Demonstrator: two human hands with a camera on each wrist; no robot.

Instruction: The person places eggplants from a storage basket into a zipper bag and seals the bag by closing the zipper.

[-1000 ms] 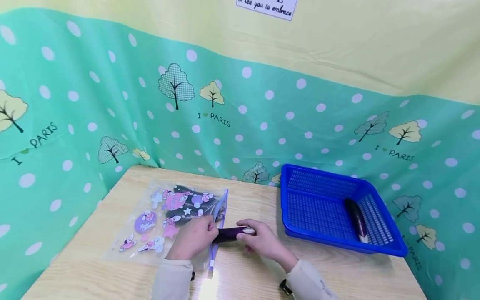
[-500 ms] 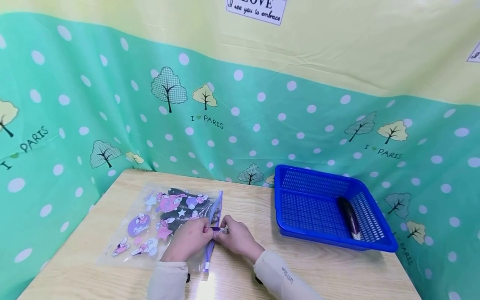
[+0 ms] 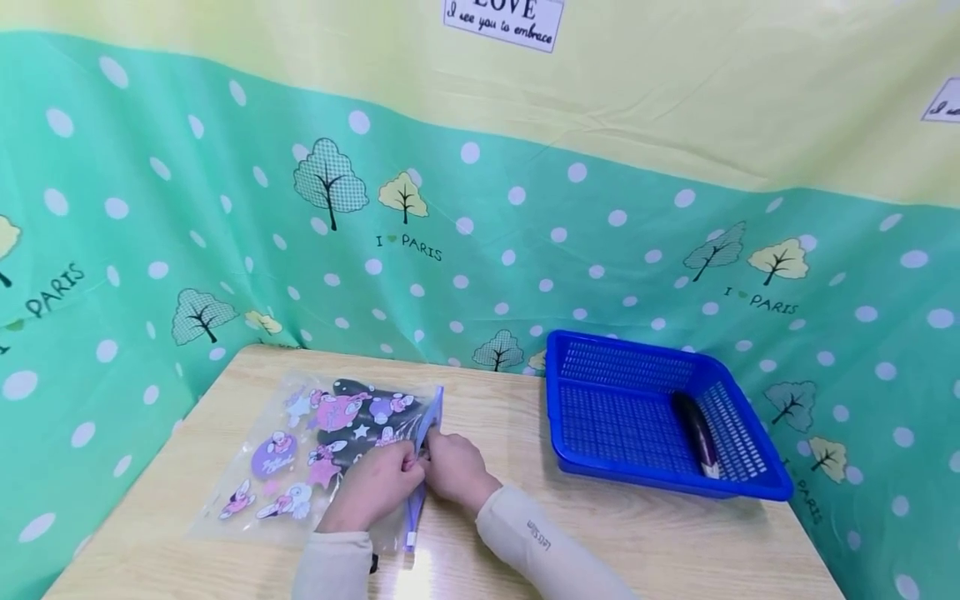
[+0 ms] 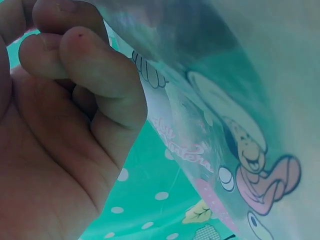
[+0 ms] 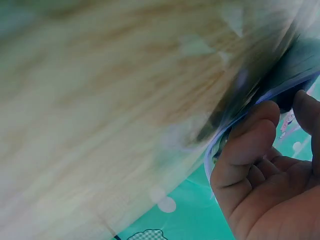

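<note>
A clear zip bag (image 3: pixel 279 487) printed with pink and purple cartoon figures lies on the table, its purple-edged mouth facing right. Dark eggplants (image 3: pixel 345 446) show through the plastic. My left hand (image 3: pixel 381 483) pinches the bag at its mouth, fingers curled, as the left wrist view also shows. At the opening, my right hand (image 3: pixel 456 469) has its fingertips inside the bag's edge. In the right wrist view a dark eggplant (image 5: pixel 286 99) sits between its thumb and fingers, mostly hidden by the hand and plastic.
A blue plastic basket (image 3: pixel 553 408) stands at the right of the wooden table (image 3: pixel 517 417). One eggplant (image 3: pixel 699 435) leans along its right side. A green and yellow printed curtain (image 3: pixel 480 200) hangs behind the table.
My right hand has moved left to the bag's mouth, pushing the eggplant in; the part that showed between the hands is now hidden. The left hand stays on the bag.
</note>
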